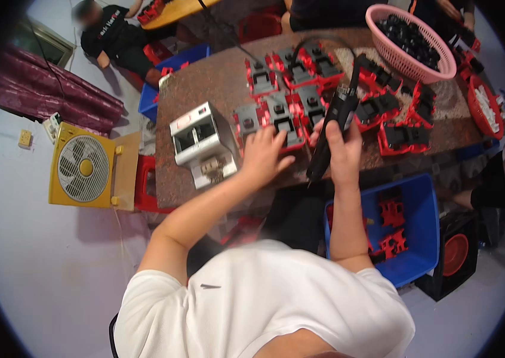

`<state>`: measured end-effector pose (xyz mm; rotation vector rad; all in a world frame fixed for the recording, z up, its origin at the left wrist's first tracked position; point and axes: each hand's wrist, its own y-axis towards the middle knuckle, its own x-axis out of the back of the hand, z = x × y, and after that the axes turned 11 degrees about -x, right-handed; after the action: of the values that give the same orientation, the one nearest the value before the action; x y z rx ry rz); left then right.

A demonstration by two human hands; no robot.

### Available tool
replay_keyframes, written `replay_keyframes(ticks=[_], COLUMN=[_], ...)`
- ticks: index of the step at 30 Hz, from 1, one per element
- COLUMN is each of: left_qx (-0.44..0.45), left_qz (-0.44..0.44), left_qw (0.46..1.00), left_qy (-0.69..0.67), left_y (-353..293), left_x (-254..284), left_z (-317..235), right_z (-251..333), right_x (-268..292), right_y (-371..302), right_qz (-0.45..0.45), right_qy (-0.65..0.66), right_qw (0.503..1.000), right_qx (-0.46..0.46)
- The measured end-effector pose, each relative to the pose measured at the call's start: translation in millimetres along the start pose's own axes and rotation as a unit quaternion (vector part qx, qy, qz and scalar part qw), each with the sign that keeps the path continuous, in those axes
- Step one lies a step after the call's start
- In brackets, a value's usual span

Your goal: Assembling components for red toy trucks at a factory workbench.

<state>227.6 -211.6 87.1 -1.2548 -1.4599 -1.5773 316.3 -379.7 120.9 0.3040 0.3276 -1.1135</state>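
Observation:
My right hand [345, 149] is wrapped round a black electric screwdriver [331, 134]. Its thin bit points down toward the table's near edge, and a cable runs from its upper end. My left hand [262, 156] has its fingers spread over the near edge of a red-and-black plastic assembly [288, 126], touching it. Several more such assemblies [261, 79] lie in rows beyond both hands. To the left of my left hand stands a white-and-grey box-shaped machine [197, 140] with a dark opening, which looks like a screw feeder.
A pink basket [378, 33] of black parts and a red tray [480, 122] of white pieces stand on the right of the stone-topped table [172, 179]. Below is a blue bin [425, 238] with red parts. A yellow fan [85, 167] stands left. Other people sit around.

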Motion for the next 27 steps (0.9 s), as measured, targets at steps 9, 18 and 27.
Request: replay_keyframes(ticks=[9, 18, 27], left_qx=[-0.044, -0.022, 0.021], left_qz=[0.027, -0.113, -0.188], left_qw=[0.996, 0.992, 0.981], left_qy=[0.07, -0.047, -0.032], left_y=[-2.3, 7.4, -108.9], left_x=[-15.4, 52.5, 215.6], left_z=[14.9, -0.6, -0.5], right_z=[11.2, 70.1, 59.2], right_x=[-14.1, -31.8, -57.3], right_y=[-22.2, -36.3, -35.8], right_qz=[0.025, 0.021, 0.034], right_qy=[0.039, 0.018, 0.058], right_qw=[0.999, 0.997, 0.995], right_qx=[-0.028, 0.073, 0.077])
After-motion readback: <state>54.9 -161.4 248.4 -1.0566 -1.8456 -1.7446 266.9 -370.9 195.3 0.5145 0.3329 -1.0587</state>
